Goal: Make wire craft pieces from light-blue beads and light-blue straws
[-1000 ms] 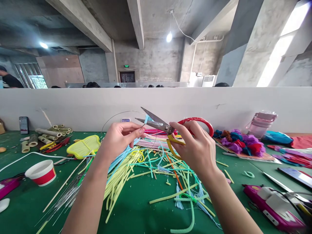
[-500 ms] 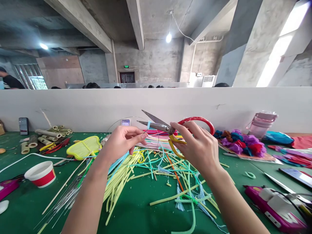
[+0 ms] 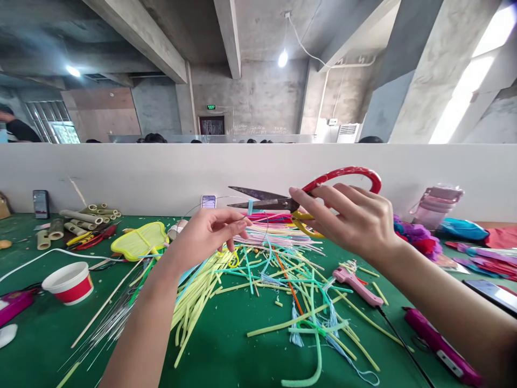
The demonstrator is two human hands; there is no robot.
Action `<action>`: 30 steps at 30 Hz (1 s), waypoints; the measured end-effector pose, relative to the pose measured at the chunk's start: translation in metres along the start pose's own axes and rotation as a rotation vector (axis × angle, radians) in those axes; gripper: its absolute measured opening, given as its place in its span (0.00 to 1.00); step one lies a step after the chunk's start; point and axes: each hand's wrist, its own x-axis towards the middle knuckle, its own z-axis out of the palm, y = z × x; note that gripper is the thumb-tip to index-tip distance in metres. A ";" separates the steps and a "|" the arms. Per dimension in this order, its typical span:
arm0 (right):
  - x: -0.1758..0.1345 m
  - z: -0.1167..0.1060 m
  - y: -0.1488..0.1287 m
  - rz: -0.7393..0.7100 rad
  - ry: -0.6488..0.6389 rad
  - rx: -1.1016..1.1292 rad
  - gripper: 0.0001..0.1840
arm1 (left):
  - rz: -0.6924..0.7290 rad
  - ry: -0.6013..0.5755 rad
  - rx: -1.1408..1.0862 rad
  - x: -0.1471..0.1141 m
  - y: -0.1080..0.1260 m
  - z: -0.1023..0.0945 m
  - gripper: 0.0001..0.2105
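My left hand (image 3: pixel 220 231) pinches the lower end of a short light blue strip (image 3: pixel 250 206) between thumb and fingertips. A thin dark wire (image 3: pixel 267 222) curves out around these fingers; whether they hold it too, I cannot tell. My right hand (image 3: pixel 351 218) grips scissors (image 3: pixel 278 203) with one red and one yellow handle loop. The blades point left, slightly apart, just above my left fingertips, with the blue strip at the blades. Below lie many pale yellow fuzzy stems (image 3: pixel 194 318), and pink stems (image 3: pixel 278 234) lie behind.
A yellow butterfly-shaped frame (image 3: pixel 140 242), a paper cup (image 3: pixel 68 284) and bamboo tubes (image 3: pixel 84 217) are on the left. On the right lie a pink glue gun (image 3: pixel 357 285), a purple power strip (image 3: pixel 440 345) and a bottle (image 3: pixel 438 207). A white partition (image 3: pixel 161 172) stands behind.
My right hand and the scissors' handles have moved right and up, and the blades have come closer together. The pink glue gun is now uncovered. My left hand has barely moved.
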 end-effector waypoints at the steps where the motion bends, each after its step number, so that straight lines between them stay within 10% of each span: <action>1: 0.001 -0.002 0.000 -0.004 0.005 0.002 0.17 | 0.036 0.042 0.083 -0.002 0.001 0.002 0.13; 7: 0.010 -0.011 0.001 0.057 -0.056 -0.017 0.19 | 0.316 0.516 0.741 -0.034 0.020 0.020 0.14; 13: 0.014 -0.021 0.002 0.027 -0.025 0.007 0.20 | 0.372 0.862 0.732 -0.063 0.042 0.011 0.17; 20: 0.023 -0.028 0.002 -0.015 -0.041 0.029 0.15 | 0.125 0.197 -0.002 -0.029 0.023 -0.020 0.18; 30: 0.037 -0.044 0.017 -0.203 -0.037 0.009 0.18 | 0.249 -0.097 -0.450 -0.008 -0.014 -0.023 0.17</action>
